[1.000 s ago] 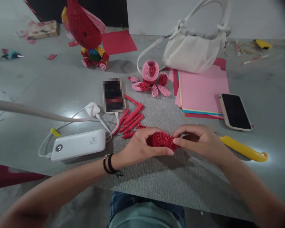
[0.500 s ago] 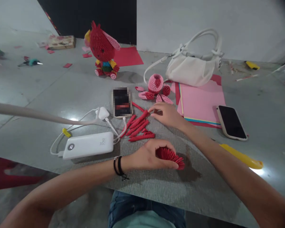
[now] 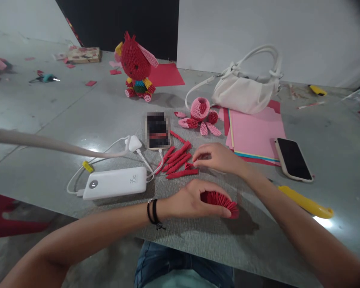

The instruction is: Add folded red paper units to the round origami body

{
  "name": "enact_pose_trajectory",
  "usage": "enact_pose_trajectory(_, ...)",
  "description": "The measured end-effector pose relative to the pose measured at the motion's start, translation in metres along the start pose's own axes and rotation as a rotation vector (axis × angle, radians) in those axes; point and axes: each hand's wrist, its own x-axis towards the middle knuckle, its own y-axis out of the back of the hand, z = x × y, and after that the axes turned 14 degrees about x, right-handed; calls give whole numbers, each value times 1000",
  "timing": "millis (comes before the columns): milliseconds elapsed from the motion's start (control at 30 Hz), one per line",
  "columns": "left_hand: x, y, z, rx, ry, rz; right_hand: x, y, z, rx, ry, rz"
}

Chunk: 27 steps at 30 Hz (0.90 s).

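Observation:
My left hand is curled round a red spiky folded-paper ring that rests on the grey table near its front edge. Just beyond it, my right hand reaches over several red stacks of folded paper pieces, and its fingertips pinch a small red paper piece at the right end of those stacks.
A white power bank with cables lies left of the stacks, a phone behind them. Pink paper sheets, a dark phone, a yellow tool, a white handbag, pink paper flower parts and a red paper figure stand further off.
My right hand left the red ring, reached out to the far end of the red stacks, then drew back to their near right end. The left hand stayed on the ring.

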Motion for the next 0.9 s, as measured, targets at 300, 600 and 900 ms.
enact_pose_trajectory(300, 5, 7, 1, 105, 22, 241, -66, 12, 6, 379, -116, 323)
enact_pose_trajectory(600, 9, 13, -1, 41, 132, 299, -103, 0, 13, 660, -157, 523)
enact_pose_trajectory(900, 11, 11, -9, -211, 189, 280, -106, -6, 6, 741, -138, 589)
